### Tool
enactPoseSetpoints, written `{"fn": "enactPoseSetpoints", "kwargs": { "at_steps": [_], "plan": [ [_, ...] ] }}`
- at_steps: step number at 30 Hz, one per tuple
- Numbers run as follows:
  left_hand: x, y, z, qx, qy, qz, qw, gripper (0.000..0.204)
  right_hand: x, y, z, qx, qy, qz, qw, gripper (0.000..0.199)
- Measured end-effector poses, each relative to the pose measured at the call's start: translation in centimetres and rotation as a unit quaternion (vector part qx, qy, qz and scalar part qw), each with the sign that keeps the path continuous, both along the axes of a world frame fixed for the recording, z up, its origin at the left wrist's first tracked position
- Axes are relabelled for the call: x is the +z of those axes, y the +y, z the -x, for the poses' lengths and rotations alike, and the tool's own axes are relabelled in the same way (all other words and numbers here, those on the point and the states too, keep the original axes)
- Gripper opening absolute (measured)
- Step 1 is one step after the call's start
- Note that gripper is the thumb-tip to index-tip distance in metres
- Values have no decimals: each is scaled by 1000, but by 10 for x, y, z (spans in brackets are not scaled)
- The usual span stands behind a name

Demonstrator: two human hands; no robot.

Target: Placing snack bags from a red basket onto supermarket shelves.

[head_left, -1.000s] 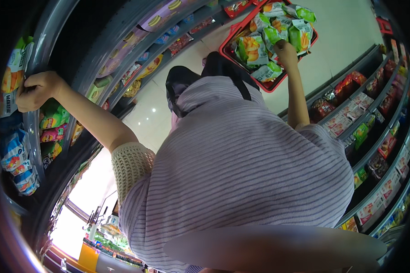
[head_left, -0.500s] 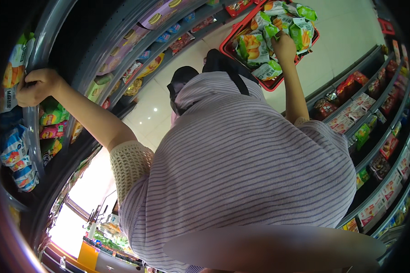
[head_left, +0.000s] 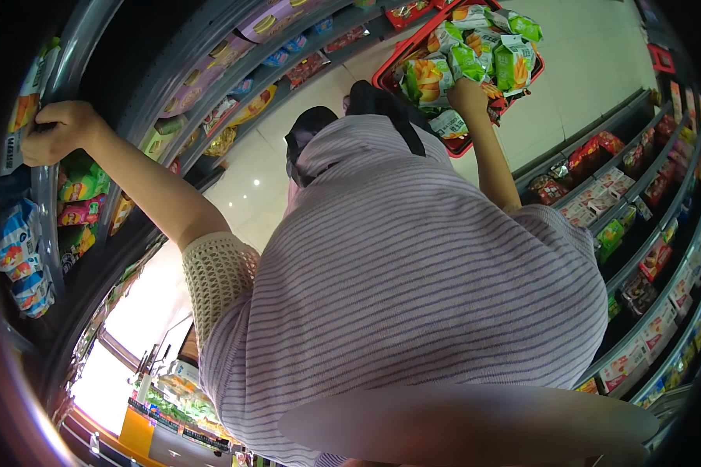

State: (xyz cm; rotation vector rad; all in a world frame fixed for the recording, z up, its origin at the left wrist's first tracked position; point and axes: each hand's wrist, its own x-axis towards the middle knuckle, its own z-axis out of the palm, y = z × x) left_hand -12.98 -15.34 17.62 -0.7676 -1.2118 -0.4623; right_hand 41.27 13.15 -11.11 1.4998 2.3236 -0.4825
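My left hand (head_left: pixel 61 134) is raised to the shelf at the far left. Its fingers are curled closed at the edge of an orange and white snack bag (head_left: pixel 28 101), its fingertips partly hidden. Below it on the shelves are blue and white snack bags (head_left: pixel 19 245) and a green snack bag (head_left: pixel 84 185). My right hand (head_left: pixel 469 100) is down at a red basket (head_left: pixel 385 71) heaped with green and white snack bags. Its fingers are closed against a bright green snack bag (head_left: pixel 465 62), and the other bags partly hide them.
Shelves with purple packs (head_left: pixel 210 66) and small bags run along the upper left. On the right, curved shelves (head_left: pixel 592 167) hold red packets and boxes. A pale tiled floor (head_left: pixel 576 86) lies between. Bright light comes in at the lower left, near a display of greens (head_left: pixel 187 412).
My right hand has shifted slightly left and toward me among the bags in the basket. My left hand has moved a little left and up, with the orange and white bag now showing narrower.
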Motion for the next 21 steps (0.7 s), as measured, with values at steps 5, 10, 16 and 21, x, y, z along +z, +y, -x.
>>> {"fn": "enactPoseSetpoints", "kwargs": {
  "at_steps": [5, 10, 16, 21],
  "plan": [
    [-2, -4, 5, 3, -13, 2, 1000, 19, -5, -2, -4, -6, -8, 30, 1000, 43],
    [-2, -7, 3, -35, -54, 1, 998, 29, -22, -4, -6, -38, 5, 51, 998, 63],
    [1, -6, 4, -19, -14, 4, 1000, 36, -42, -2, -15, -74, 51, 80, 993, 76],
    [1, -5, 2, -14, -9, 5, 1000, 37, -52, -13, -21, -104, 152, 71, 980, 77]
  ]
}}
